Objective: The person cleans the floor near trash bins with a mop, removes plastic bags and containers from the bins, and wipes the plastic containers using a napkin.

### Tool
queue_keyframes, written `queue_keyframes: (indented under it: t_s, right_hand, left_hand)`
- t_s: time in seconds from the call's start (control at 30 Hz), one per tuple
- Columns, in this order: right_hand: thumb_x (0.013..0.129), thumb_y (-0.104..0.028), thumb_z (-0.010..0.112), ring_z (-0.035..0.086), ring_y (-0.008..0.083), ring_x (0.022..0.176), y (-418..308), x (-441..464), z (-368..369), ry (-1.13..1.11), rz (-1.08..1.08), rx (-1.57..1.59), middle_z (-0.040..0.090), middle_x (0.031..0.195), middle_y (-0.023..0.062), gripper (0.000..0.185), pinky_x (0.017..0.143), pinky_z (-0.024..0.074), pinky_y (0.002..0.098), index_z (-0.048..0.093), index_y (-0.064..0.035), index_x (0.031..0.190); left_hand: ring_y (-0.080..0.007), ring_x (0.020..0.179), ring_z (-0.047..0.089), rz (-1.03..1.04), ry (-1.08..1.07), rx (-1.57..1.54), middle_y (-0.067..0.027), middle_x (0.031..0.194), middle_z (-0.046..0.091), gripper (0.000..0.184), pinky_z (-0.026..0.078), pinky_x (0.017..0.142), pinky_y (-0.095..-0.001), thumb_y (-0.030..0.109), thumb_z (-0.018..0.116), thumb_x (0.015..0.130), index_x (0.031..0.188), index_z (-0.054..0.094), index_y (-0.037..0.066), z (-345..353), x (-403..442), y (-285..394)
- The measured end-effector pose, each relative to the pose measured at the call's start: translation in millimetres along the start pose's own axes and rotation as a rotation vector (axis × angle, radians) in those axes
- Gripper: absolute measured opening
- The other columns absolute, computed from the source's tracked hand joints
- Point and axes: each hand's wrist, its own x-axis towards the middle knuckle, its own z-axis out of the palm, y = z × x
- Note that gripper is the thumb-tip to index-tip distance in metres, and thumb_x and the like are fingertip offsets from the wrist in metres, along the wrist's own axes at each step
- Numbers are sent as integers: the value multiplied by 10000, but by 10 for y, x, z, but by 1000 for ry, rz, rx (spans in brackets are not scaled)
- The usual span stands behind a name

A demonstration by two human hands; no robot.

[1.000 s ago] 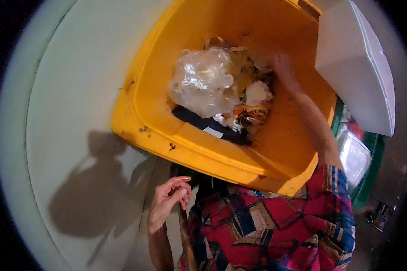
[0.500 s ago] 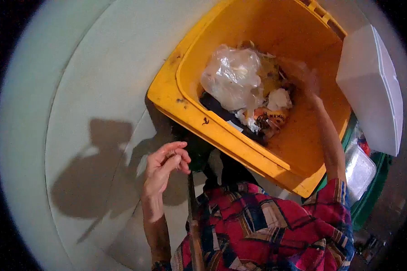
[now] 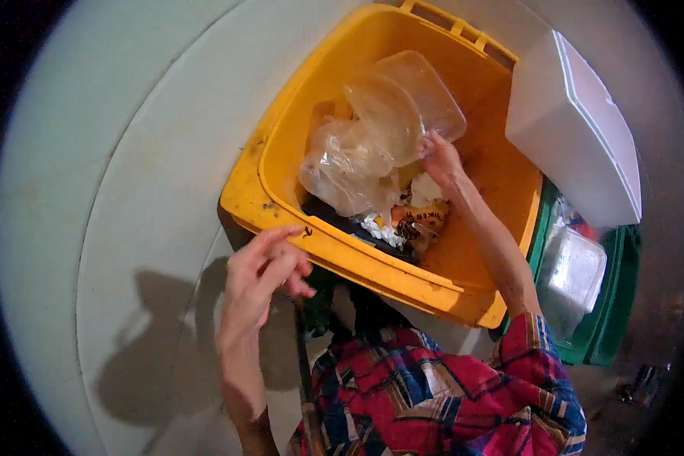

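Inside the yellow wheelie bin [image 3: 243,186], my right hand [image 3: 442,161] pinches the edge of a clear plastic container [image 3: 439,102] with rounded corners. A second see-through, curved plastic piece [image 3: 384,110] overlaps it; whether the two are joined I cannot tell. Beneath lies a crumpled clear plastic bag [image 3: 346,171]. Crumpled white paper [image 3: 427,190], an orange wrapper with dark lettering [image 3: 427,218] and dark rubbish sit lower in the bin. My left hand [image 3: 262,270] hovers by the bin's near left rim, fingers loosely bent and apart, holding nothing.
A white foam box [image 3: 570,129] stands to the right of the yellow bin. Below it is a green bin [image 3: 612,304] with a clear plastic tray [image 3: 574,270] in it. A pale wall [image 3: 152,175] curves along the left. A long thin pole [image 3: 308,387] runs beside my shirt.
My right hand, blurred deep in the bin before, has come up and left with the clear container. The left hand has shifted slightly left. The view has also shifted.
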Motion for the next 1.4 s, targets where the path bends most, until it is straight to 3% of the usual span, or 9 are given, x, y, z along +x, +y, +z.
queue_keyframes:
  t_s: [0.23, 0.7, 0.8, 0.9, 1.0, 1.13, 1.17, 1.23, 1.4]
  right_hand:
    - [923, -258, 480, 498, 179, 755, 267, -409, 812, 53, 76, 215, 538, 874, 56, 204, 703, 435, 318, 520, -58, 922]
    - [958, -382, 358, 522, 226, 872, 436, -760, 1417, -67, 229, 469, 509, 965, 105, 354, 789, 462, 379, 461, -45, 978]
    - [920, -378, 472, 528, 197, 878, 474, -734, 1380, -146, 225, 340, 529, 963, 72, 326, 757, 446, 341, 474, -60, 992]
    - [874, -362, 561, 543, 174, 883, 334, -732, 1199, -658, 166, 118, 556, 1024, 54, 382, 714, 444, 290, 488, -55, 1089]
    - [851, -330, 598, 556, 138, 854, 170, -484, 590, -872, 561, -217, 589, 1028, 41, 408, 662, 429, 240, 520, -53, 1142]
    - [875, -271, 558, 558, 91, 763, 403, 111, -1060, -276, 700, -404, 625, 906, 27, 255, 594, 407, 212, 609, -48, 987]
    - [873, -222, 547, 481, 102, 634, 266, -175, -1008, 146, 289, -655, 582, 807, 16, 182, 546, 371, 235, 599, -48, 871]
    - [871, -208, 534, 500, 122, 665, 228, -206, -1500, 452, 151, -1131, 577, 846, 38, 158, 551, 396, 252, 570, -66, 930]
    - [865, -174, 499, 548, 171, 744, 769, -329, -1604, -338, 420, -1761, 566, 945, 92, 220, 566, 459, 294, 495, -111, 1076]
  left_hand:
    - [-174, 861, 557, -14, 61, 80, -122, 972, 544, 509, 553, 583, -299, 172, 572, 867, 1281, 353, -27, 469, 849, -177]
    - [-115, 837, 519, 43, 342, -251, -46, 1000, 558, 305, 415, 647, -250, 125, 574, 854, 1131, 488, 32, 815, 1387, -662]
    - [-118, 829, 515, 54, 388, -267, -52, 1001, 557, 313, 412, 665, -249, 93, 563, 847, 1143, 486, 25, 859, 1385, -594]
    - [-130, 836, 515, 103, 436, -243, -69, 1000, 556, 329, 415, 703, -254, 59, 539, 839, 1159, 479, 14, 798, 1425, -566]
    - [-143, 867, 516, 112, 511, -213, -90, 1000, 551, 348, 423, 756, -278, 61, 522, 821, 1160, 482, -6, 732, 1417, -566]
    - [-160, 864, 526, 94, 510, -162, -98, 985, 553, 304, 424, 796, -284, 96, 563, 813, 1088, 535, -32, 633, 1400, -487]
    - [-169, 864, 529, 109, 478, -150, -100, 976, 553, 285, 424, 812, -284, 104, 579, 812, 1058, 558, -40, 587, 1374, -482]
    - [-166, 844, 530, 180, 470, 199, -91, 952, 554, 278, 430, 803, -281, 149, 586, 826, 1039, 565, -28, 485, 1389, -547]
    - [-136, 789, 546, 31, 648, -23, -56, 893, 570, 227, 469, 709, -265, 159, 584, 838, 1004, 570, 4, 690, 1515, -365]
